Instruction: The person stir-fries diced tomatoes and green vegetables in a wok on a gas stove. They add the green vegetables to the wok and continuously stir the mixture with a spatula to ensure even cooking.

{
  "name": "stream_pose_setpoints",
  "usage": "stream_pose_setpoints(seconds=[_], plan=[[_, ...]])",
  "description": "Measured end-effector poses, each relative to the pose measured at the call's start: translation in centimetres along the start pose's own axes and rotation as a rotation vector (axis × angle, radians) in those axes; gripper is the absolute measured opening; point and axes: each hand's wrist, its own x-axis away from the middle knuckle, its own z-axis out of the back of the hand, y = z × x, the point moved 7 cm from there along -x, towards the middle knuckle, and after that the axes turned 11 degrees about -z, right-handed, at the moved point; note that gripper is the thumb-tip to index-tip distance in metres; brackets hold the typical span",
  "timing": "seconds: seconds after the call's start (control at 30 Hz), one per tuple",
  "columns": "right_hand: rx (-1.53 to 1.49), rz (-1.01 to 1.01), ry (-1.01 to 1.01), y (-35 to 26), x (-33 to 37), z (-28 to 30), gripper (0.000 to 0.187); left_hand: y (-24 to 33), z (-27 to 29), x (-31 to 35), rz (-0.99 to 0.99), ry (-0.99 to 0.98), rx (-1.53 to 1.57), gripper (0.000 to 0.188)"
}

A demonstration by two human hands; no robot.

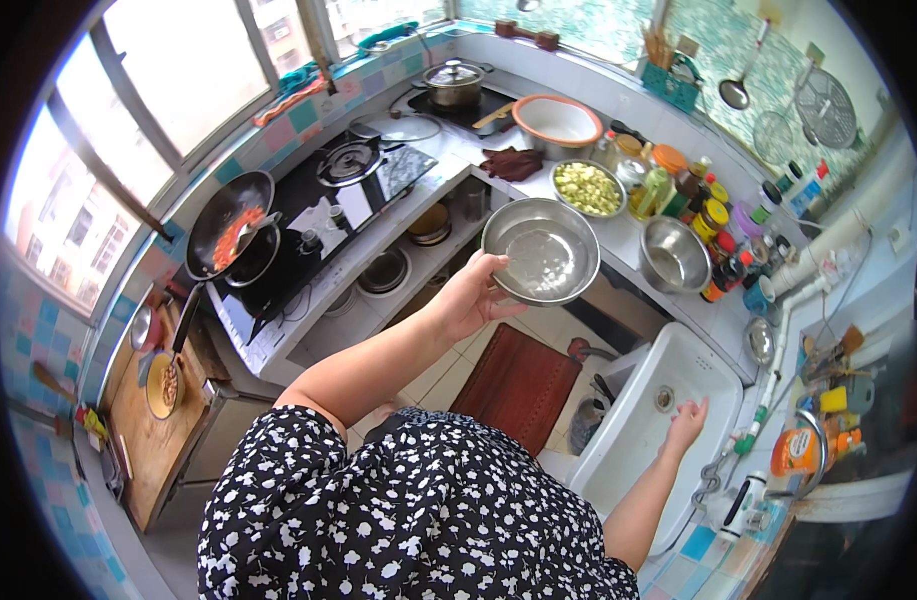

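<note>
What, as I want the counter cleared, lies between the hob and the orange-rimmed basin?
A dark red cloth lies on the counter between the hob and the basin; the head view shows it.

The black shirt (418,520) was patterned all over with small white flowers. The held bowl (540,258) was toned silvery grey. Bright red food (236,235) was set off by the black wok (236,193). The chopped vegetables (588,188) were coloured pale green, and the white basin (558,118) was rimmed in orange. The wall tiles (303,115) were chequered in blue, pink and white. The mat (518,385) was coloured dark red-brown, the cloth (511,164) deep maroon.
</note>
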Motion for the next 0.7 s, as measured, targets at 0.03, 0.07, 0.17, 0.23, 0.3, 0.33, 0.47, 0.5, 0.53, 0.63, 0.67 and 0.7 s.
stream_pose_setpoints(seconds=[0.03,0.07,0.17,0.23,0.3,0.33,0.47,0.5,0.53,0.63,0.67,0.7], plan=[[0.038,0.174,-0.207,0.9,-0.9,-6.3,0.043,1.7,0.9,0.8,-0.035,0.035,0.008,0.036],[0.153,0.298,-0.381,-3.1,5.3,-12.5,0.04,3.6,3.2,2.3,-0.063,0.106,0.032,0.036],[0.419,0.557,-0.768,-10.4,17.8,-24.1,0.037,9.3,8.1,5.6,-0.168,0.233,0.08,0.032],[0.488,0.715,-0.93,-12.4,23.8,-29.3,0.037,13.5,11.6,8.2,-0.262,0.283,0.065,0.029],[0.441,0.825,-1.126,-14.3,30.0,-33.7,0.037,17.4,15.8,10.9,-0.301,0.367,0.103,0.025],[0.462,0.778,-1.214,-15.3,33.7,-35.0,0.037,19.4,18.2,12.5,-0.323,0.433,0.093,0.026],[0.521,0.952,-1.358,-17.1,43.9,-39.2,0.038,26.4,26.9,18.1,-0.437,0.689,-0.027,0.031],[0.543,1.0,-1.365,-17.5,46.1,-39.7,0.038,28.0,29.4,19.4,-0.462,0.732,-0.07,0.03],[0.545,1.016,-1.389,-17.4,47.9,-40.4,0.038,29.4,31.7,20.7,-0.462,0.757,-0.096,0.028],[0.544,1.042,-1.424,-17.2,52.1,-41.9,0.038,32.7,37.8,23.3,-0.473,0.85,-0.263,0.033],[0.549,1.046,-1.42,-17.3,53.2,-42.2,0.038,33.5,39.8,23.7,-0.463,0.858,-0.268,0.037],[0.552,1.053,-1.42,-17.2,54.3,-42.6,0.038,33.8,42.0,24.1,-0.444,0.875,-0.261,0.04]])
